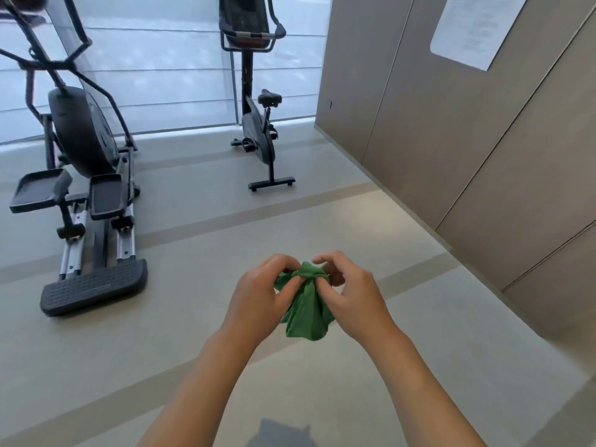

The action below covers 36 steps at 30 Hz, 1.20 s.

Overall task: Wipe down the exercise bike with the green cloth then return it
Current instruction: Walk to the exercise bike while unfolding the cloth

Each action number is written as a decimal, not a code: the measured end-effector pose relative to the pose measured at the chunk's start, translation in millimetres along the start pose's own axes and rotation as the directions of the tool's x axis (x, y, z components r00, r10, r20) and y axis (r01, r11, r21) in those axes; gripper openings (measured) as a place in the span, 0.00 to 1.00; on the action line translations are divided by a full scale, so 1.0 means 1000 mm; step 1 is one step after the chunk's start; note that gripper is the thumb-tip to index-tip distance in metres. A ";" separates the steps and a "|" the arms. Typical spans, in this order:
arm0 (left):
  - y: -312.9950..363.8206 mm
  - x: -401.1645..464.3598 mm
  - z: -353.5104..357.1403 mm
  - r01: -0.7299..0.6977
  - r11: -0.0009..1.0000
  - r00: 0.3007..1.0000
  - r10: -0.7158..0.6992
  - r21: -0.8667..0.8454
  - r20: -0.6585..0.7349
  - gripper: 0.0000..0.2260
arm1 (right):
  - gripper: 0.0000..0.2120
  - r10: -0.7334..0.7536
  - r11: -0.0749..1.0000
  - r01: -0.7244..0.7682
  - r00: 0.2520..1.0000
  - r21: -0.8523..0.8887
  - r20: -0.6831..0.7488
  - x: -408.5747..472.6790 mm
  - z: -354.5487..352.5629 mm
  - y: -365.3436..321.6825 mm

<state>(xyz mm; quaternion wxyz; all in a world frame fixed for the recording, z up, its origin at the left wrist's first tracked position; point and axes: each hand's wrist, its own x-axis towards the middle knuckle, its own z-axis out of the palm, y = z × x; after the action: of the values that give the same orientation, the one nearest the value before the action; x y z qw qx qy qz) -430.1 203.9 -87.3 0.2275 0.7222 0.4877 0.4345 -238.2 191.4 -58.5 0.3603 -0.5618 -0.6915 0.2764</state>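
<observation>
A bunched green cloth (307,312) hangs between my two hands in front of me, above the floor. My left hand (261,295) pinches its upper left part with curled fingers. My right hand (350,293) grips the top of the cloth from the right. The black exercise bike (259,124) stands upright some way ahead by the window, with its seat facing right and its console at the top of the view.
A black elliptical trainer (80,188) stands at the left, its rear step nearest me. A beige panelled wall (483,140) with a white notice (477,27) runs along the right. Pale floor with darker stripes (225,221) lies between me and the bike.
</observation>
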 end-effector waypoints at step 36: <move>-0.127 0.352 0.096 0.469 0.860 0.877 -0.480 0.199 0.011 0.08 | 0.17 -0.173 0.966 0.139 0.974 0.216 0.144 0.428 -0.063 0.164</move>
<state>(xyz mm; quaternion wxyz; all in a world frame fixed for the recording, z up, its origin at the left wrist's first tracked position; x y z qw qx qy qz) -361.4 583.8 -89.6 0.2719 0.6109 0.6827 0.2947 -138.8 643.0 -70.5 0.3796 -0.4412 -0.7286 0.3611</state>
